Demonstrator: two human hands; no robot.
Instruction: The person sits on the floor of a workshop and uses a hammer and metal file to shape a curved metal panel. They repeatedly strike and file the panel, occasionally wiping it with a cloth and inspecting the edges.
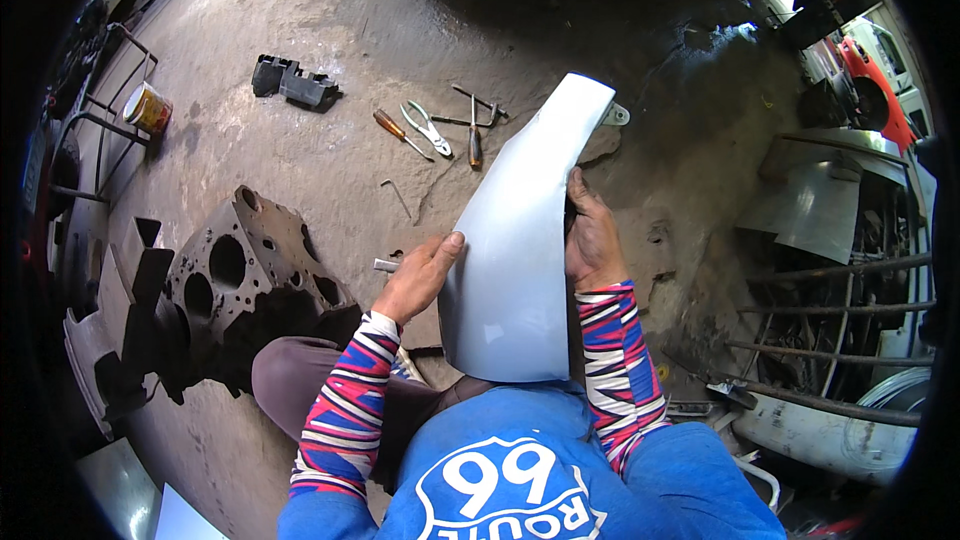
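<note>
A long, curved silver car body panel (520,240) lies across the front of my body, wide at the near end and narrow at the far end. My left hand (420,275) is closed on its left edge, with the thumb on top. On the opposite edge, my right hand (594,235) grips the panel, its fingers partly hidden behind. A short metal rod end (385,265) shows beside my left hand; the rest is hidden. Beyond the panel lie pliers (428,130), an orange-handled screwdriver (400,132), a second screwdriver (475,140) and a bent metal bar (490,112).
A rusty engine block (240,270) stands on the concrete floor at my left. Farther out are a black plastic part (295,85), a thin bent rod (397,200) and a bucket (148,108) by a metal frame. Metal bars (840,310) and sheet panels (815,205) crowd the right side.
</note>
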